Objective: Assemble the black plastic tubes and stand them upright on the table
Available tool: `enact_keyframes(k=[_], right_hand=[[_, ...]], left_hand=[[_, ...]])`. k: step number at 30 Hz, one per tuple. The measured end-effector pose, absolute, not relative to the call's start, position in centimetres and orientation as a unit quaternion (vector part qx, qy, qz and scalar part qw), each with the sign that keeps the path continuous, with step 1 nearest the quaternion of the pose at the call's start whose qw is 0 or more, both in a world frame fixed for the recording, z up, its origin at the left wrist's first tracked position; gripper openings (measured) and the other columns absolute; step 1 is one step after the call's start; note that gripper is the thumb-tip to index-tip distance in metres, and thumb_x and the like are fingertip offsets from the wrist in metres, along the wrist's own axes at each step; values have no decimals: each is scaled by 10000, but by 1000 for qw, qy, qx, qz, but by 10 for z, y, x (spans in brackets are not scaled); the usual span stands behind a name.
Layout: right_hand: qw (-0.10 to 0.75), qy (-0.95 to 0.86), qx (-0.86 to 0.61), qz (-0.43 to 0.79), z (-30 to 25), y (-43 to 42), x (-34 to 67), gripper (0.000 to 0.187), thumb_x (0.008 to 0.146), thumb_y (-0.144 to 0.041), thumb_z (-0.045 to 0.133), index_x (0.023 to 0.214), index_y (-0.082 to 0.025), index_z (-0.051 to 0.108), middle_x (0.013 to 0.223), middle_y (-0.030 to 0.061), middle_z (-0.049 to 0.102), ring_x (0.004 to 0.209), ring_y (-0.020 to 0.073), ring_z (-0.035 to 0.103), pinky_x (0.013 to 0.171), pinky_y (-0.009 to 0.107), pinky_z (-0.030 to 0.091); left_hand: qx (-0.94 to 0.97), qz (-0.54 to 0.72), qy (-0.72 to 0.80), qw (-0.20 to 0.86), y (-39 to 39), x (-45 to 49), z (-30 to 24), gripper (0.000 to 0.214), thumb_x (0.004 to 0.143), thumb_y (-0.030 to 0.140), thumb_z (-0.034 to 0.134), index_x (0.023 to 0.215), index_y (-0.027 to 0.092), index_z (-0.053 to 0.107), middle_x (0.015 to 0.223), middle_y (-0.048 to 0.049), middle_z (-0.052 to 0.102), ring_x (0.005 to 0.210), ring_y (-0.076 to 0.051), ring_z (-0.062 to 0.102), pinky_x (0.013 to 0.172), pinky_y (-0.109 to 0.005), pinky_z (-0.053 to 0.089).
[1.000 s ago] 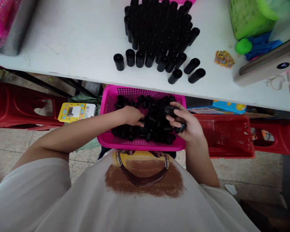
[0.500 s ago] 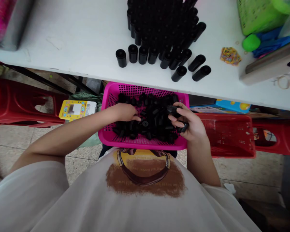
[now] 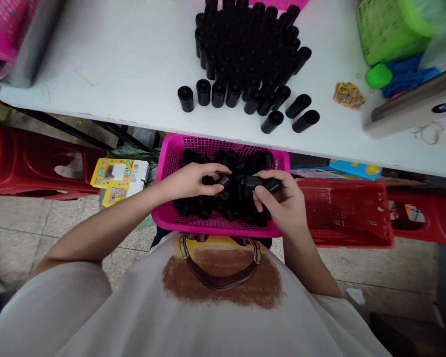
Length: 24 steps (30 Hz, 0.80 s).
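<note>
A pink plastic basket [image 3: 223, 229] sits in front of my body, with many small black plastic parts [image 3: 204, 210] heaped in it. Over the heap, my left hand [image 3: 195, 181] pinches one short black part [image 3: 225, 180] between thumb and fingertips. Just to its right, my right hand [image 3: 282, 198] is closed around black plastic parts [image 3: 254, 183], one end pointing toward my left hand. The parts in the two hands are close together but look apart. How many pieces lie inside my right fingers is partly hidden.
On the white table [image 3: 126, 74] beyond the basket stand many black cylinders [image 3: 245, 54], a few of them tilted. A red crate [image 3: 342, 213] lies at right, a red stool [image 3: 33, 158] at left beside a yellow-and-white box [image 3: 121, 176]. A green basket [image 3: 386, 29] is at the far right.
My left hand has come up from the heap with a black part in its fingertips. My right hand has turned inward and moved left, its parts now pointing toward the left hand.
</note>
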State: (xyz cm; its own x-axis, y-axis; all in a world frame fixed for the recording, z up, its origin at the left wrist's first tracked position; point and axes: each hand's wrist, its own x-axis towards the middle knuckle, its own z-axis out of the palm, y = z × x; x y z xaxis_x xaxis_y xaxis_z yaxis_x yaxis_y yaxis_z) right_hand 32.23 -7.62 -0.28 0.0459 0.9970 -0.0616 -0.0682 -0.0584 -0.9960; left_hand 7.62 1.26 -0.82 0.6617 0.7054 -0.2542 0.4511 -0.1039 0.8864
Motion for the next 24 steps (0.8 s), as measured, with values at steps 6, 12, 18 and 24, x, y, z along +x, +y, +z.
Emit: enact_keyframes(k=[6,12,18,24], right_hand=[[542,-643,-485,241,3,-88,311,242,882,-233,781,1079,-307,664,1110,67,719,947,250,737,774,436,650],[526,-709,-441,162,7,-93,299,335,853,-181,812,1110,-331,658,1029,51,726,859,231,745,684,408,654],[552,-703,-424,149,2,-91,295,245,906,-206,805,1092,-271,659,1003,38,729,858,196,748,704,362,663],[547,-714,-413,145,4,-92,297,260,929,-180,788,1137,-253,651,1050,48,714,907,189,742,744,354,667]], left_hand=[[321,329,427,779,-32,96,0,545,834,667,774,1055,209,580,810,13,710,488,-59,473,464,-192,325],[204,410,401,794,-51,114,2,681,727,681,894,871,217,416,827,50,696,497,-15,477,515,-161,418],[224,418,390,790,-57,119,10,720,687,654,936,855,219,387,771,91,607,524,-18,489,513,-136,435],[247,438,371,781,-58,120,6,694,739,624,921,831,222,362,687,100,531,511,-32,491,476,-121,405]])
